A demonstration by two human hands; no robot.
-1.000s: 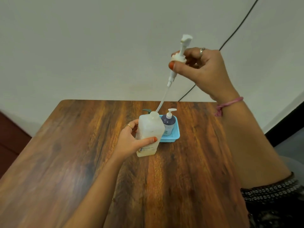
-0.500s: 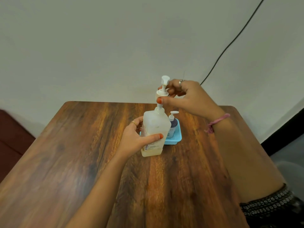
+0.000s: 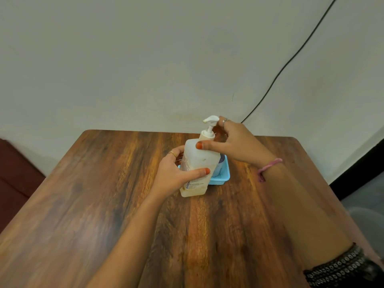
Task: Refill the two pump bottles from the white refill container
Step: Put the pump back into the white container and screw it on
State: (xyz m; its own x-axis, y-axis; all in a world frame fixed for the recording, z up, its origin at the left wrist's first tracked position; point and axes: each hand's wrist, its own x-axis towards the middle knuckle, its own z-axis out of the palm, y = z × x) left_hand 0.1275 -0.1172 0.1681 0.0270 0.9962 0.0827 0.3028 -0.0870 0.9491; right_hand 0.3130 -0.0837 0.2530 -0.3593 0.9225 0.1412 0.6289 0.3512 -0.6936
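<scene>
A tall translucent white bottle (image 3: 199,163) with a little yellowish liquid at its bottom stands upright on the wooden table (image 3: 104,204). My left hand (image 3: 174,173) grips its body from the left, thumb across the front. The white pump (image 3: 209,127) sits in the bottle's neck. My right hand (image 3: 230,142) is curled round the pump's collar, thumb on the bottle's shoulder and fingers behind the stem. Just behind stands a blue tray (image 3: 225,175); a dark pump bottle (image 3: 220,161) in it is mostly hidden by the white bottle.
A pale wall rises right behind the table's far edge, and a black cable (image 3: 291,59) runs diagonally down it. A dark red seat (image 3: 14,179) is to the left of the table. The floor drops away at the right.
My right hand has come down and put the pump with its long tube back into the white bottle. My left hand has kept its grip on the bottle.
</scene>
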